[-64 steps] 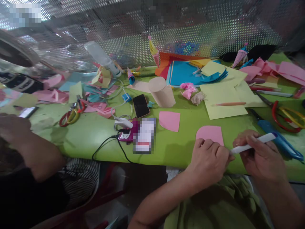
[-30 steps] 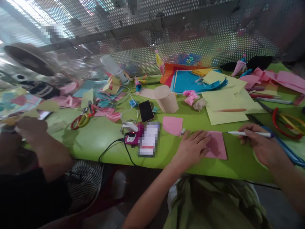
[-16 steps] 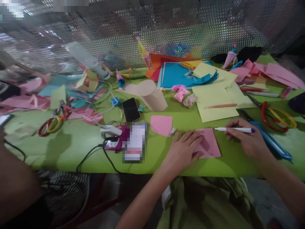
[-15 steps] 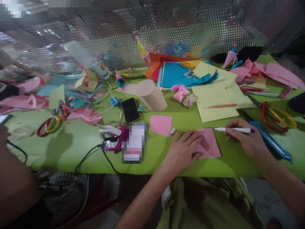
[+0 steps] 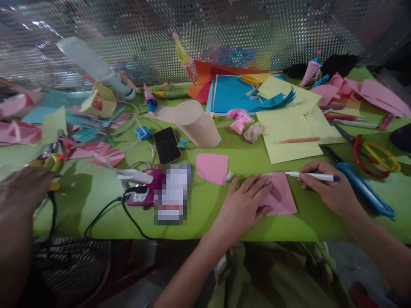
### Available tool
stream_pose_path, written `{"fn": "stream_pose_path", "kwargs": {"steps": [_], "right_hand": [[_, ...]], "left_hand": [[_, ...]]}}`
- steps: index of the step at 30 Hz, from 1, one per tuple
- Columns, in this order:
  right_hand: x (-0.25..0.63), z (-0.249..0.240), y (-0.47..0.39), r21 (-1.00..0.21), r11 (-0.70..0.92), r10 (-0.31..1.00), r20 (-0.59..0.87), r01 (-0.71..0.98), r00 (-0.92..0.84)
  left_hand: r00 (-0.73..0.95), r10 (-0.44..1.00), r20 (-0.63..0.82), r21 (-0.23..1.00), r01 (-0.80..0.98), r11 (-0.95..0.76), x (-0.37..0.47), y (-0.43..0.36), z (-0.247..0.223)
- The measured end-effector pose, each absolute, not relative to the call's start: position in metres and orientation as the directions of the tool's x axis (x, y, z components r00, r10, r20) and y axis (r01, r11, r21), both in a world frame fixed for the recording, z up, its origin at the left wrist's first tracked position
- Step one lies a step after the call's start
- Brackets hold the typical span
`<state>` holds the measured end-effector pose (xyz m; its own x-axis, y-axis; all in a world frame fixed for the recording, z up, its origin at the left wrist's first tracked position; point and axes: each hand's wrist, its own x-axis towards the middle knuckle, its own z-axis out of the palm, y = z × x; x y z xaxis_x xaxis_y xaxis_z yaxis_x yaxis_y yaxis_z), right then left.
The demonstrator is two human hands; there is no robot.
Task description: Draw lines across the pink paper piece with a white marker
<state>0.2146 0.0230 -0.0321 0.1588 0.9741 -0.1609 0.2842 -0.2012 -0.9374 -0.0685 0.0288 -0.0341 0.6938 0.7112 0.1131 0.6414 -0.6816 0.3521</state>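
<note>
Head: pink paper [image 5: 283, 197] under left hand [image 5: 245, 204].

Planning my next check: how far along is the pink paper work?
Seemingly done: one pink piece has a rounded edge. In hand: left hand on another pink sheet; right hand holds a white pen, tip near that sheet's corner. Possibly left: marking it; I make out no pen line where it's uncovered.
</note>
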Motion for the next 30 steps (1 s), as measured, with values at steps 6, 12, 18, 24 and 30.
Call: {"fn": "stream_pose_path", "kwargs": {"steps": [6, 12, 18, 24, 30], "right_hand": [[0.2147, -0.0323, 0.0227, -0.934, -0.182, 0.980, -0.146, 0.306, 0.138], [0.2138, -0.0332, 0.0231, -0.920, -0.165, 0.982, -0.121, 0.354, 0.142], [0.2135, -0.0346, 0.0239, -0.917, -0.158, 0.983, -0.113, 0.367, 0.142], [0.2147, -0.0356, 0.0237, -0.905, -0.143, 0.988, -0.106, 0.402, 0.113], [0.2168, -0.0370, 0.0224, -0.898, -0.132, 0.990, -0.098, 0.420, 0.101]], "left_hand": [[0.695, 0.710, 0.114, 0.354, 0.639, -0.683, -0.0682, 0.0294, -0.0347], [0.694, 0.713, 0.100, 0.351, 0.646, -0.678, -0.0684, 0.0284, -0.0334], [0.697, 0.708, 0.112, 0.346, 0.641, -0.685, -0.0684, 0.0287, -0.0341], [0.698, 0.707, 0.109, 0.359, 0.636, -0.683, -0.0685, 0.0294, -0.0338], [0.700, 0.705, 0.111, 0.344, 0.639, -0.688, -0.0685, 0.0292, -0.0351]]}}
